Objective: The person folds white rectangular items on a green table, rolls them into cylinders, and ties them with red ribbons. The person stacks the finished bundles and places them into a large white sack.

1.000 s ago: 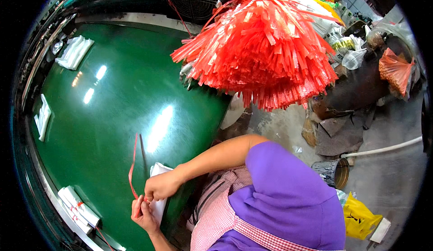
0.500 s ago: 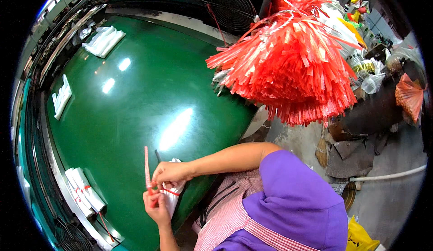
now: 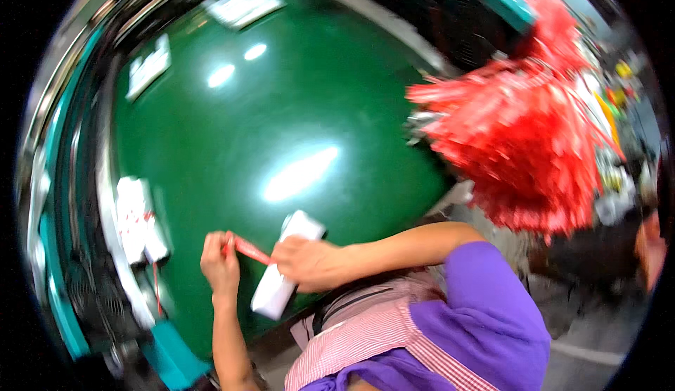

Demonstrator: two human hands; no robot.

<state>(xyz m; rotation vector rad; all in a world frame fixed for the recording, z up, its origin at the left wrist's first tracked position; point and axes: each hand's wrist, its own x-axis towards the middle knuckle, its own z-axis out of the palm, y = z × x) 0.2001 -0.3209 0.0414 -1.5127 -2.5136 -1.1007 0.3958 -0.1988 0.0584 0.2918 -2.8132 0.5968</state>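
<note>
Right at the near edge of the green table (image 3: 232, 138), a rolled white bundle (image 3: 274, 294), apparently of plastic bags, lies slanted in front of me. Across its middle rests my right hand (image 3: 311, 261), fingers closed at one end of a red plastic strip (image 3: 251, 251) and hiding part of the bundle. Off to the left, clear of the bundle, my left hand (image 3: 220, 261) pinches the strip's other end. Between both hands the strip is stretched nearly straight. Whether it also passes around the bundle is hidden under my right hand.
White bundles (image 3: 135, 212) with red ties lie at the left edge. Farther off are more white stacks, one at far left (image 3: 150, 67) and one at the back (image 3: 246, 5). A large bunch of red strips (image 3: 520, 145) hangs at the right, beside a dark fan (image 3: 464, 32).
My hands have moved apart, drawing the red strip out sideways between them; before, they were close together with the strip pointing up. The bundle shows more fully. The whole view has shifted.
</note>
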